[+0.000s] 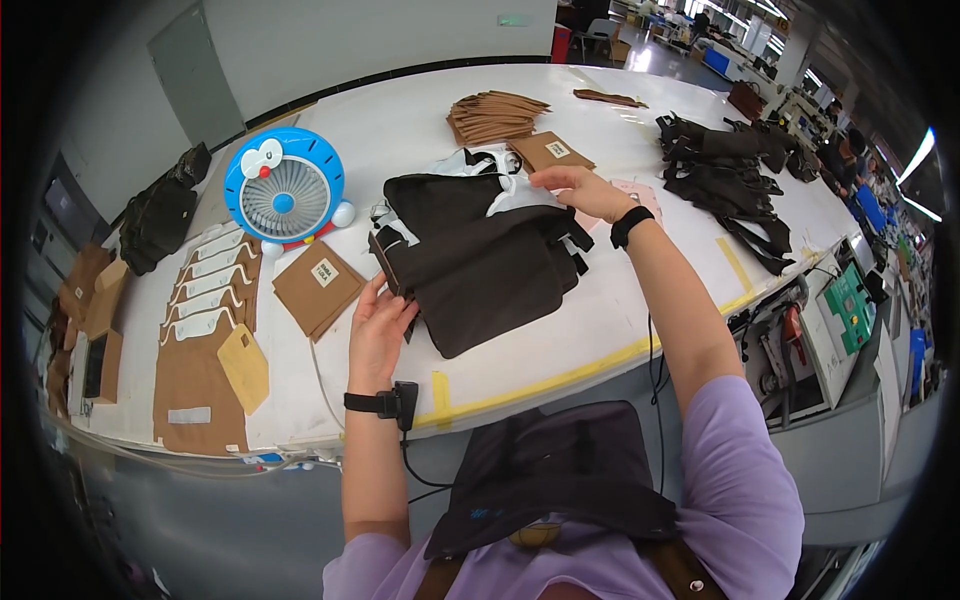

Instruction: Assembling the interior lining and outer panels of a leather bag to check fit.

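Observation:
A dark brown fabric bag with pale lining and straps lies on the white table in front of me. My left hand is at its left side, the fingers curled around the edge. At the bag's upper right, my right hand has its fingertips and thumb closed at the white lining. Part of the grip there is hidden from view. Left of the bag lies a flat stack of brown fabric pieces with a pale label on top.
A blue-and-white fan stands left of the bag. Brown panels with white strips overlap at far left, a tan template on them. Brown pieces are piled behind; dark bags lie right. Yellow tape runs along the near edge.

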`<state>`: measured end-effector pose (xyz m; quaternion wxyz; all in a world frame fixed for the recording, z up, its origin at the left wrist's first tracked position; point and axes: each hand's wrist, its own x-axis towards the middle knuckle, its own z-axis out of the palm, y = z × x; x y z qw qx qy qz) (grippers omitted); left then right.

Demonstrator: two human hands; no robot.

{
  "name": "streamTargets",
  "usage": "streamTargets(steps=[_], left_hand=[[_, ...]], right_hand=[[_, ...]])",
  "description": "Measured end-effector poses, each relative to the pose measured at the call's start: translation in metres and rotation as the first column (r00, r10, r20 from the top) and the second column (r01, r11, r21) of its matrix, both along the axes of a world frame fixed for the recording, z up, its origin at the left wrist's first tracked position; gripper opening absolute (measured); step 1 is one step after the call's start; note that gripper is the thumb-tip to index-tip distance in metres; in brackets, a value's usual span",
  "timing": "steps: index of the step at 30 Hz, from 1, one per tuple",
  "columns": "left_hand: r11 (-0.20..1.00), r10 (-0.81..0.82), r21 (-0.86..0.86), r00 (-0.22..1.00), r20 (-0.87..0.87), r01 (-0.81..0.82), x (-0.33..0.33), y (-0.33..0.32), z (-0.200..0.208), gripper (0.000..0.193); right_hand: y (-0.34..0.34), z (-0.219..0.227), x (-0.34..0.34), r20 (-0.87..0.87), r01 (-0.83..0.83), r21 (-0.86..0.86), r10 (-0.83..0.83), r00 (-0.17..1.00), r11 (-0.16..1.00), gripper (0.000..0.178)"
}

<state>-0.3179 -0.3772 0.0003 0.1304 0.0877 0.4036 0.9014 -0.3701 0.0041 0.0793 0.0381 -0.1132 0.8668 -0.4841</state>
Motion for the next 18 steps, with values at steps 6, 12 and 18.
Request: streamTargets(steps=[6, 12, 18], left_hand=[[0.911, 0.020, -0.402, 0.982, -0.185, -0.094, -0.015, -0.004, 0.008, 0.034], [0.854, 0.111, -0.481, 0.972, -0.207, -0.200, -0.038, 0.014, 0.004, 0.021], [0.592, 0.519, -0.477, 0.760, -0.391, -0.650, -0.056, -0.002, -0.040, 0.028]], right_hand=[[-0.006, 0.001, 0.015, -0.133, 0.048, 0.430, 0.011, 0.991, 0.902, 0.039], [-0.003, -0.008, 0.007, -0.640, 0.347, 0.190, -0.152, 0.753, 0.918, 0.019], [-0.040, 0.002, 0.036, -0.770, 0.518, 0.526, 0.121, 0.626, 0.675, 0.022]])
